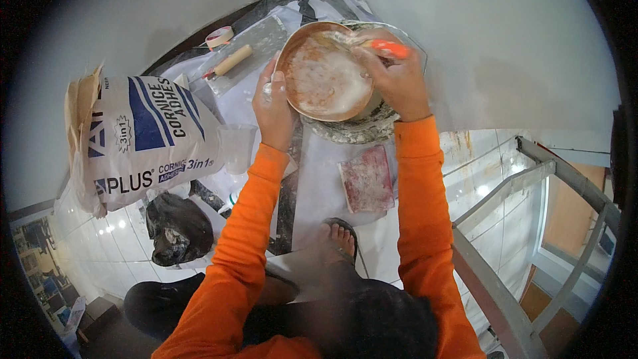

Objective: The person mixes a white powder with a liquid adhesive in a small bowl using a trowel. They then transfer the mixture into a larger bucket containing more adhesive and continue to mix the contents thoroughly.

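My left hand (274, 104) grips the left rim of a round, copper-coloured bowl (326, 77), which is tilted. Whitish, wet-looking material coats the inside of the bowl. In my right hand (391, 72) is a brush (386, 49) with an orange handle; its bristle end is blurred and lies inside the bowl near the upper rim. Beneath and behind the bowl stands a larger round bucket or basin (349, 131) crusted with dried plaster-like material, mostly hidden by the bowl and my right hand.
A paper bag of cornice adhesive (149, 134), a plastic cup (237, 147) and a black plastic bag (179, 229) are on the left. A wooden-handled trowel (233, 61) lies near a tape roll (219, 37). A reddish, plaster-smeared pad (367, 179) is below the basin; a metal ladder (498, 264) stands right.
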`<state>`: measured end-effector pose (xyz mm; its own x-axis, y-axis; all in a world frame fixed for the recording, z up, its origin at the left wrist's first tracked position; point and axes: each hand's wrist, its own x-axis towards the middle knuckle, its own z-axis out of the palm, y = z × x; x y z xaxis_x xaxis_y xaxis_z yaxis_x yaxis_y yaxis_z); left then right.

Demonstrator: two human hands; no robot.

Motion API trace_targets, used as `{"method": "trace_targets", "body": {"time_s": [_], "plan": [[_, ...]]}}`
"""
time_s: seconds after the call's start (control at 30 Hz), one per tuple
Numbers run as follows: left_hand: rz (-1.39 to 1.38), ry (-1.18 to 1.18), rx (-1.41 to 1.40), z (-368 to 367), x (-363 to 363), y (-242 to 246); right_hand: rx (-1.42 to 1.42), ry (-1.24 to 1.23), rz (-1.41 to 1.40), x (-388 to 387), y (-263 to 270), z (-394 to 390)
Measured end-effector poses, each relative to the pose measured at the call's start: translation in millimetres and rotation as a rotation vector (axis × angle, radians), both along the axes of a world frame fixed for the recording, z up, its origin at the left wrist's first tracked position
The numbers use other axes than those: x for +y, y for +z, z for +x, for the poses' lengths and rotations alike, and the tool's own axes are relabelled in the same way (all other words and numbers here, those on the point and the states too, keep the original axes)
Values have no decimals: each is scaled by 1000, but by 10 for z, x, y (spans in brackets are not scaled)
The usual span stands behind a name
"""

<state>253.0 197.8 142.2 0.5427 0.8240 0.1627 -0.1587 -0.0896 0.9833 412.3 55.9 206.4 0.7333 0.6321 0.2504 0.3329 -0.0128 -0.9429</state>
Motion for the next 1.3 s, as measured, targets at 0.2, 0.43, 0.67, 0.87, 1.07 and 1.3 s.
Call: {"method": "trace_targets", "body": {"time_s": [0.2, 0.43, 0.67, 0.87, 1.07, 1.3], "plan": [[-144, 42, -164, 34, -39, 23, -150, 66, -141, -212, 76, -35], [-34, 39, -35, 34, -1, -41, -50, 151, -161, -369, 68, -135], [-3, -15, -34, 59, 5, -45, -101, -18, 28, 67, 9, -70], [-14, -5, -34, 23, 43, -108, 65, 234, -73, -274, 31, -329], [265, -45, 43, 43, 117, 66, 75, 51, 44, -551, 182, -168], [258, -87, 63, 76, 210, 341, 242, -217, 195, -724, 83, -231]]}}
